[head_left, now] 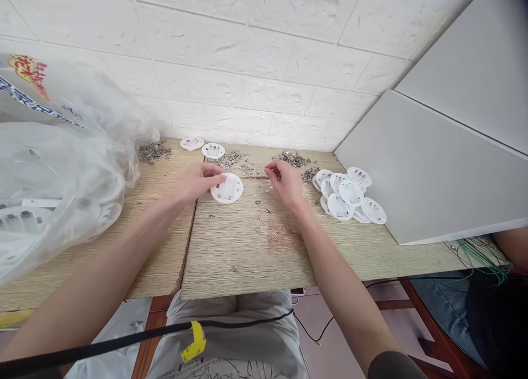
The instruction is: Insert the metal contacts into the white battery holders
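White disc [227, 192], one: held over the wooden table [247, 258], left of its middle, nearer the back edge than the front. Left hand [201, 181], one: fingers and thumb closed on the disc's left rim. Right hand [286, 185], one: thumb and fingertips pinched together near the back edge; whether a part sits between them, cannot tell. Metal pieces, small: a heap [292, 158] along the back edge beyond the right hand, another heap [154, 152] towards the back left, further ones scattered. Hazard, disc: gripped at one side only, it could tip if pressed at the far rim. Hazard, stray piece [233, 268]: lying near the front edge, it could go over into the lap if a forearm sweeps it. Hazard, seam [187, 252]: running from the front edge towards the back, it could trap small pieces that roll left. Disc pile [350, 195], loosely overlapped, right end, before a grey panel [445, 175]: an elbow swinging outward could topple it and mix discs with the nearby pieces. Plastic bag [74, 164], bulky, left end: should it slump, it could drag through the back-left heap.
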`<state>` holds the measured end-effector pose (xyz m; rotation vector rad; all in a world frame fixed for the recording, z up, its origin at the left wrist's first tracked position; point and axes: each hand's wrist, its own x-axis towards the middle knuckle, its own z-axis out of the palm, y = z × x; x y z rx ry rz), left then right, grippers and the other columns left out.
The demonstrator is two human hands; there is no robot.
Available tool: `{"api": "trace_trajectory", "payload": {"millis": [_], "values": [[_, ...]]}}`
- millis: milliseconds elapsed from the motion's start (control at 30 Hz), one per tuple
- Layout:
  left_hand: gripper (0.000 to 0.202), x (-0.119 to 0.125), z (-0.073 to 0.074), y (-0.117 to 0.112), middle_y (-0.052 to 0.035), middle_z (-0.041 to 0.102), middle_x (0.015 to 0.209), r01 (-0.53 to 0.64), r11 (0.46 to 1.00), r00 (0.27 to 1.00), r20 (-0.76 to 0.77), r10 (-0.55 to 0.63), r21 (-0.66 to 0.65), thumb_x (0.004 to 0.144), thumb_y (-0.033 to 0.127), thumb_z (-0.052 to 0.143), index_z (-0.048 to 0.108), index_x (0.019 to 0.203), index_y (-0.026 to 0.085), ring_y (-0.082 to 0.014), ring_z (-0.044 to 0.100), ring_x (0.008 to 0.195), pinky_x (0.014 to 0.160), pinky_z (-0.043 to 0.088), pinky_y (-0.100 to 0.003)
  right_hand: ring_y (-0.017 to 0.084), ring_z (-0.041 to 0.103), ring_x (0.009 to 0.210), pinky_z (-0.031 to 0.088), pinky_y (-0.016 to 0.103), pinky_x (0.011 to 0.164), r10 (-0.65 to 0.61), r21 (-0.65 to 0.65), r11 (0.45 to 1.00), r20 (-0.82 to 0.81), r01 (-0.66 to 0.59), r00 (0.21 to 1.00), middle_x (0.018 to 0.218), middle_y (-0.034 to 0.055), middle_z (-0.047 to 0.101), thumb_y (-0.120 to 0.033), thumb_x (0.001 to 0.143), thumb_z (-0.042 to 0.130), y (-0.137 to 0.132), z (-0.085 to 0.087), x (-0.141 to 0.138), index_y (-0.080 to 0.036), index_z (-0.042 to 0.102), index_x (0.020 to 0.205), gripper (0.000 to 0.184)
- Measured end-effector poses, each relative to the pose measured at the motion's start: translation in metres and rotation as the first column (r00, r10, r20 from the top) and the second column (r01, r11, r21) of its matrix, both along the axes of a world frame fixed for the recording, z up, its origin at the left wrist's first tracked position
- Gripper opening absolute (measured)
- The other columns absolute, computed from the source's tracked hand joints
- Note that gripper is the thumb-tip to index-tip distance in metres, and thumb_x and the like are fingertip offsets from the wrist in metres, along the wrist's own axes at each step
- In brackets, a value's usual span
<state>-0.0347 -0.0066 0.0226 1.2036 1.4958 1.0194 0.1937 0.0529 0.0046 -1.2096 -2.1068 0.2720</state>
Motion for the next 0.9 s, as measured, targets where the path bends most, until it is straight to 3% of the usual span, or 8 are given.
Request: {"api": "trace_trajectory", "payload": {"millis": [100,233,400,600,900], "values": [[0.012,0.004,-0.005,0.000,-0.0019,0.066,0.070,-0.017,1.000,1.000,0.024,0.017,0.007,0.072,0.024,0.068,0.067,0.081,0.016,-0.0133,0.059,0.062,0.058,0.048,-0.026,0.017,0.060,0.083,0.045,0.029,0.074,0.066,-0.018,0.998,-0.057,-0.067,0.996,0.097,0.0071,0.069,-0.022,0.091,0.048,-0.007,0.001,-0.008,-0.017,0.065,0.097,0.019],[0.012,0.010,-0.012,-0.002,-0.0023,0.068,0.073,0.046,0.998,0.998,0.038,-0.048,0.053,0.072,0.023,0.070,0.068,0.081,0.014,-0.0119,0.060,0.063,0.061,0.049,-0.026,0.016,0.060,0.080,0.046,0.027,0.070,0.108,-0.071,0.990,-0.162,-0.120,0.981,0.100,0.0062,0.070,-0.022,0.090,0.050,-0.017,0.004,-0.018,-0.019,0.066,0.106,0.023],[0.013,0.015,-0.014,-0.003,-0.0036,0.069,0.075,0.039,0.997,0.994,0.097,-0.045,0.066,0.070,0.022,0.071,0.069,0.080,0.013,-0.0131,0.061,0.067,0.065,0.050,-0.027,0.013,0.057,0.072,0.045,0.026,0.065,0.196,-0.150,0.954,-0.337,-0.258,0.921,0.090,0.0036,0.069,-0.025,0.085,0.060,-0.024,0.001,-0.029,-0.018,0.069,0.097,0.017],[0.019,0.018,-0.011,-0.004,-0.0048,0.069,0.076,0.040,0.999,0.974,0.223,-0.035,-0.015,0.066,0.027,0.076,0.071,0.080,0.013,-0.0146,0.061,0.069,0.067,0.050,-0.030,0.012,0.054,0.072,0.044,0.026,0.064,0.228,-0.174,0.939,-0.326,-0.295,0.917,0.087,0.0021,0.062,-0.019,0.082,0.062,-0.026,-0.005,-0.036,-0.019,0.071,0.090,0.012],[0.027,0.019,-0.015,-0.005,-0.0062,0.071,0.079,0.046,0.999,0.934,0.356,-0.037,-0.016,0.061,0.031,0.083,0.073,0.079,0.013,-0.0166,0.064,0.076,0.073,0.052,-0.032,0.013,0.054,0.072,0.042,0.028,0.065,0.238,-0.127,0.950,-0.307,-0.287,0.922,0.083,0.0025,0.061,-0.014,0.081,0.064,-0.024,-0.011,-0.038,-0.017,0.069,0.083,0.006]]}}
